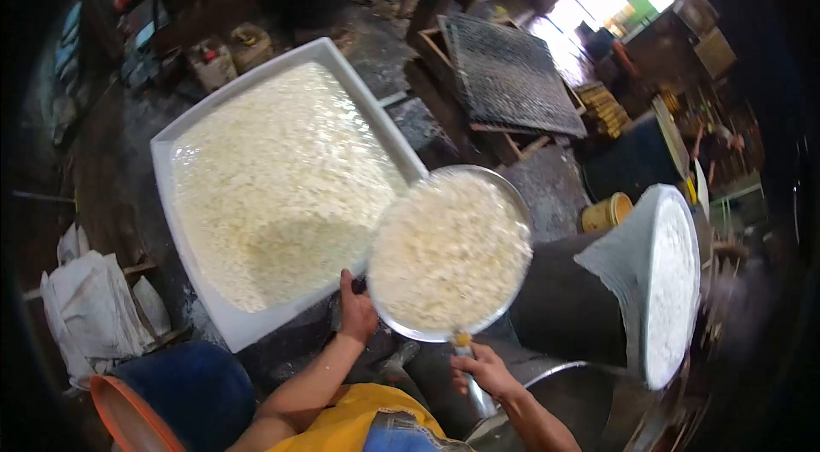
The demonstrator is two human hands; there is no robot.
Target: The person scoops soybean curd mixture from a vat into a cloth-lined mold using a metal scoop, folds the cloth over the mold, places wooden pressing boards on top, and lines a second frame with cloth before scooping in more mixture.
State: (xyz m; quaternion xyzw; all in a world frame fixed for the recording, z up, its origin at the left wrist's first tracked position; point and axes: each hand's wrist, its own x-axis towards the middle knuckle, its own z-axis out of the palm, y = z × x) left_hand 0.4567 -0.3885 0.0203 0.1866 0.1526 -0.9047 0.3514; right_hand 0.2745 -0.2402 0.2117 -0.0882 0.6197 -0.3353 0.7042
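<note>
While Your Round Pan Is Full, Keep It Flat

Because your right hand (485, 369) is wrapped around the handle (481, 401) of the round pan (520, 206), that grip looks clamped and firm. The round pan is full of wet white bits (453, 251), almost up to its rim. It is in front of you, and from up here it hides part of the near edge of the big white tub (366, 110). I cannot tell if the two touch. The white tub has lots of the same bits in it, and they look shiny and wet.

Your left hand (357, 315) is by that edge, just left of the round pan, with its thumb pointing up. Its other fingers are hard to see, so I cannot tell if it holds anything.

To me, the step looks like carrying a full load of bits. Your next move seems to call for slow, flat hands, because a tip could spill them. The load may feel heavy at the front, so squeeze the handle well. On your right is a dark barrel (564, 290) with white cloth (615, 264) over its mouth.
</note>
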